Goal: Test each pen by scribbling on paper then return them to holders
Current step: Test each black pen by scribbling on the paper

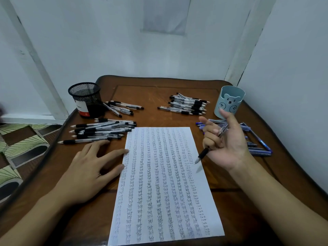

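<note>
The paper (159, 183), full of rows of "test", lies on the brown surface (150, 89). The left hand (88, 173) rests flat at its 9 o'clock edge, fingers spread wide, fingertips touching the sheet. The right hand (225, 142) is at 3 o'clock, palm up, fingers curled round a pen (202, 154) whose tip points to 7 o'clock over the sheet's right edge. Black pens (101, 130) lie at 10 o'clock, a mesh holder (85, 98) at 11, a bear holder (229, 102) at 1, and blue pens (259, 148) beyond the right hand.

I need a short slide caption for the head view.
Right hand holds a pen over the word-filled sheet; left hand touches its edge.
</note>
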A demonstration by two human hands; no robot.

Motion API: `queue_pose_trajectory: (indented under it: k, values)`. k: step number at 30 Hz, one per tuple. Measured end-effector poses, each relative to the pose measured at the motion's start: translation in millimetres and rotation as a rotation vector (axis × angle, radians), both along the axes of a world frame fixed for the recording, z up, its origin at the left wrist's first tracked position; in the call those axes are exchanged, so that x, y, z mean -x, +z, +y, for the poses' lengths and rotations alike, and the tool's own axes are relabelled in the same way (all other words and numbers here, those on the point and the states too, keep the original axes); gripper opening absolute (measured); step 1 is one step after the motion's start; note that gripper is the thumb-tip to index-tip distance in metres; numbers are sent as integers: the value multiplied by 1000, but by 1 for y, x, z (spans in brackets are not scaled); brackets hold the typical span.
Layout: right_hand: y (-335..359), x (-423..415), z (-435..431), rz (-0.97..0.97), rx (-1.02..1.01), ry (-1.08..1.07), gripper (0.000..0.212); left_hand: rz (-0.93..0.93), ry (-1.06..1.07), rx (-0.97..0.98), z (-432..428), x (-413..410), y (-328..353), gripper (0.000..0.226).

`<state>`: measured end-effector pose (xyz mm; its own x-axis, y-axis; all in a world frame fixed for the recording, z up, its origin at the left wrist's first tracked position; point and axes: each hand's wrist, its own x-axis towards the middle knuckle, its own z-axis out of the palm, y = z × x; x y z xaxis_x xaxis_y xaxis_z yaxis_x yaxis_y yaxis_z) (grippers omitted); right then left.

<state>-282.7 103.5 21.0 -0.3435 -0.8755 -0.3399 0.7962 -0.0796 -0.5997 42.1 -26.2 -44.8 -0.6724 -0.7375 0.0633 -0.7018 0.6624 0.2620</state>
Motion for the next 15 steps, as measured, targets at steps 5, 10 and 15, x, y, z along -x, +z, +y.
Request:
queue_pose_trajectory:
  k: [5, 10, 15]
  values:
    - [-12, 2, -1, 135, -26, 182, 52, -4, 3, -4, 0, 0, 0, 59]
    - [-23, 8, 5, 533, -101, 265, 56, -15, 7, -13, 0, 1, 1, 62]
    - [-38, 13, 8, 887, 24, 280, 15, -7, 5, -24, 1, 1, 1, 61]
